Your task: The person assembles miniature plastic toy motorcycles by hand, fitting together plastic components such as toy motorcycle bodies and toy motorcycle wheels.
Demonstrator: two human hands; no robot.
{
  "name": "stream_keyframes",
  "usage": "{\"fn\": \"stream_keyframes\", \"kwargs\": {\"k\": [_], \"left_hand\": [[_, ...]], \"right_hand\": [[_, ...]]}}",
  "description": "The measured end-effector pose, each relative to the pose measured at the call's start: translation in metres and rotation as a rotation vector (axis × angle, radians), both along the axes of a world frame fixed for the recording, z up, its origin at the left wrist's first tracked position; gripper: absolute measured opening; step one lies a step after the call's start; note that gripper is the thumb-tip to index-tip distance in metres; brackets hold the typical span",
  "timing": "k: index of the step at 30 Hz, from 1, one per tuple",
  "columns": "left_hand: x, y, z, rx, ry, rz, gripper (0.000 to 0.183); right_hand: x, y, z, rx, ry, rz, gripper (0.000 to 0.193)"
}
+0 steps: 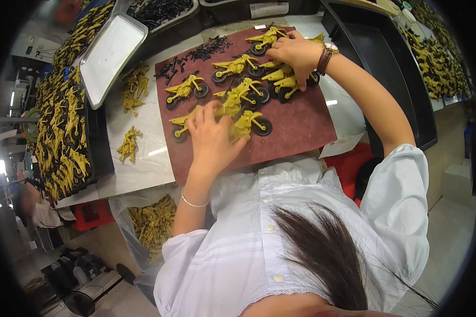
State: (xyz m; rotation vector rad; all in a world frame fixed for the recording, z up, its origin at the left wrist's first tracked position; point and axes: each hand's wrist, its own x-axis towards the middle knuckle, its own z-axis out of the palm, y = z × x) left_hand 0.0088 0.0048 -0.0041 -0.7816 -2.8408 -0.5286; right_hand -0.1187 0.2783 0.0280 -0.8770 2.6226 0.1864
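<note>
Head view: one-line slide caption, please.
Left hand and right hand among yellow toy motorbikes on a dark red mat.

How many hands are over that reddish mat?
2: the left hand at wheeled yellow toys on the reddish mat's near left part; the right hand at more toward its far right.

Yellow toy motorbikes [237,66], black wheels [219,77] showing, lying flat: some sitting under left hand [214,142], some bunching under right hand [297,54], others lying between.
</note>
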Motion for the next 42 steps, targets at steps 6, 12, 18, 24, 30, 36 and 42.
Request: {"fn": "stream_keyframes", "kwargs": {"k": [6,12,18,24,30,36,42], "left_hand": [[0.003,0.007,0.001,0.119,0.125,-0.041,0.034],[-0.020,0.009,-0.005,0.120,-0.169,0.082,0.061],[-0.036,0.001,-0.011,0.195,-0.259,0.128,0.097],[-0.035,0.025,0.011,-0.015,-0.140,0.067,0.074],[-0.025,0.034,0.015,-0.016,-0.183,0.135,0.062],[-0.026,0.036,0.022,-0.039,-0.223,0.156,0.061],[-0.045,0.048,0.065,0.117,-0.541,0.116,0.058]], "right_hand": [[0.022,-0.004,0.004,0.104,0.126,0.126,0.083],[0.047,0.012,-0.013,-0.075,0.269,0.102,0.058],[0.066,0.082,0.072,-0.568,0.408,0.003,0.057],[0.025,0.268,0.062,-0.003,0.642,-0.313,0.072],[-0.048,0.367,0.006,0.231,0.499,-0.331,0.089],[-0.055,0.376,-0.005,0.148,0.638,-0.311,0.089],[-0.031,0.383,-0.014,0.104,0.884,-0.414,0.092]]}}
